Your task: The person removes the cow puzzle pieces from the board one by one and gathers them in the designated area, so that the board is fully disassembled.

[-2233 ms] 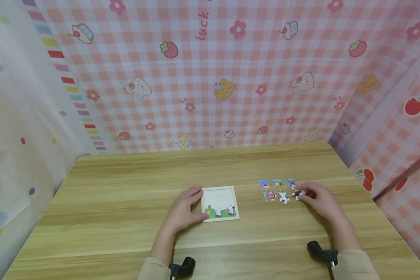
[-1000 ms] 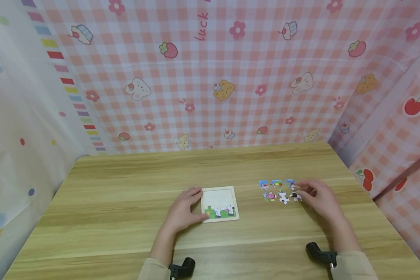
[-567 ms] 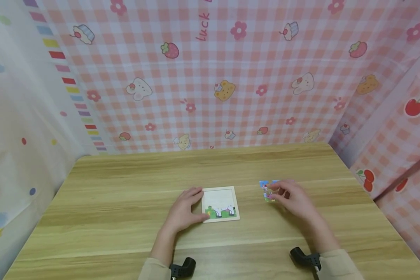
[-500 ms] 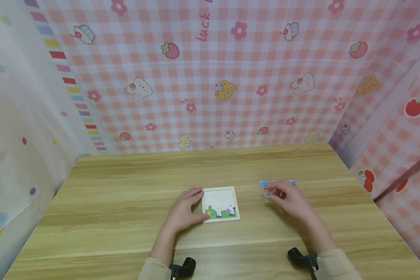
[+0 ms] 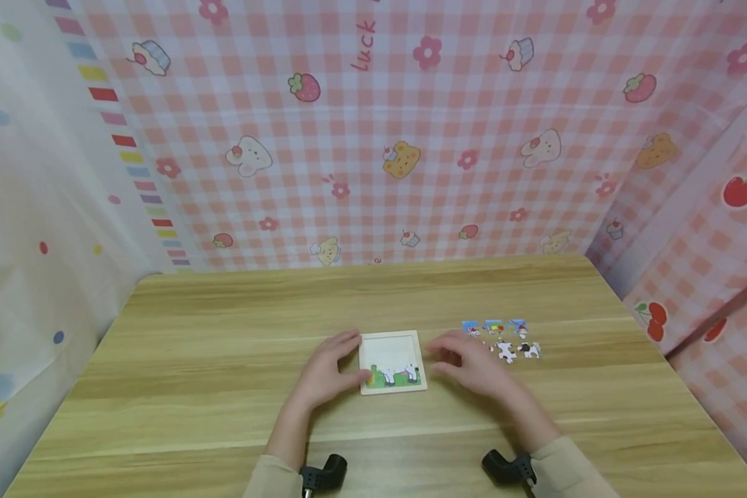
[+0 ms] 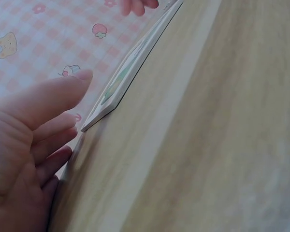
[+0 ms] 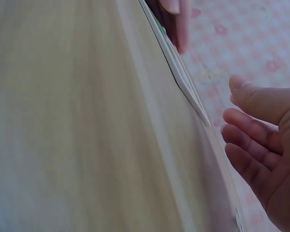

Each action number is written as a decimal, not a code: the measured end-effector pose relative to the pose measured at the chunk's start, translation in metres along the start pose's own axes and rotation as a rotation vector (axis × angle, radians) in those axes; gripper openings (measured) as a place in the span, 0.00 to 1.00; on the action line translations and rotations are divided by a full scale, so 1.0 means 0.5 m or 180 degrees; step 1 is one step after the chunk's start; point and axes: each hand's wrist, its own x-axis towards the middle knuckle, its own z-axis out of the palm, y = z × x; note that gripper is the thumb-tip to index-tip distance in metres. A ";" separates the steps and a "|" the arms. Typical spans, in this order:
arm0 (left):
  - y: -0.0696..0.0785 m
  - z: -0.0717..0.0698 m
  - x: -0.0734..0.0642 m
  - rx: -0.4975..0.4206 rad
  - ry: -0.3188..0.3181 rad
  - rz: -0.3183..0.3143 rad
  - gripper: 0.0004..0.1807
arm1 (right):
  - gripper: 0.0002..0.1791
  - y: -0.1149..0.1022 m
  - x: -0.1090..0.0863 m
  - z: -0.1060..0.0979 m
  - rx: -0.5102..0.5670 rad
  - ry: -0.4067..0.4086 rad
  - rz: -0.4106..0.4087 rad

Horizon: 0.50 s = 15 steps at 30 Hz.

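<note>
Leftward from the puzzle pieces (image 5: 506,351), the right hand (image 5: 473,365) has moved, and it now hovers just beside the right edge of the wooden tray (image 5: 389,348), while the tray lies about where it did half a second ago. That hand is partly open: its fingers bend loosely, the thumb stands apart from them, and the right wrist view shows nothing held between. Over at the tray's left edge, the left hand (image 5: 324,370) is spread wide, fingers near the upper corner and thumb near the lower one; whether the thumb presses on the rim or sits just above it, I cannot tell. Flat on the table (image 5: 224,332), the tray shows a pale inside above and a painted strip (image 5: 400,375) of white legs and green grass along its bottom. Between the tray's right edge and the right fingertips runs a narrow gap of wood. Beyond that hand the loose pieces lie in two rows of three, the nearest one in the lower row partly hidden by the hand. Table surface stretches from the tray's top edge to the back edge, where a checked cloth (image 5: 274,111) hangs, and a broad stretch of wood lies left of the left hand. Between the forearms, more wood reaches toward the person, with a black clip (image 5: 323,472) at the left sleeve (image 5: 274,477).
</note>
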 end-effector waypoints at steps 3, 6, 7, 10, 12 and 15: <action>0.000 -0.004 0.001 -0.0098 0.0036 0.0020 0.38 | 0.15 -0.014 0.010 0.016 -0.0003 -0.0109 -0.0040; 0.001 -0.007 0.001 -0.0163 0.0060 -0.0015 0.37 | 0.16 -0.028 0.022 0.031 0.0022 -0.0188 -0.0143; 0.001 -0.008 0.001 -0.0172 0.0060 -0.0047 0.37 | 0.16 -0.032 0.026 0.036 0.0036 -0.0219 -0.0162; 0.000 -0.009 0.002 -0.0195 0.0060 -0.0115 0.36 | 0.17 -0.046 0.037 0.049 0.0067 -0.0294 -0.0243; -0.001 -0.010 0.002 -0.0190 0.0058 -0.0129 0.36 | 0.17 -0.054 0.043 0.057 0.0082 -0.0335 -0.0285; -0.005 -0.011 0.004 -0.0199 0.0065 -0.0106 0.35 | 0.16 -0.066 0.052 0.068 0.0133 -0.0387 -0.0360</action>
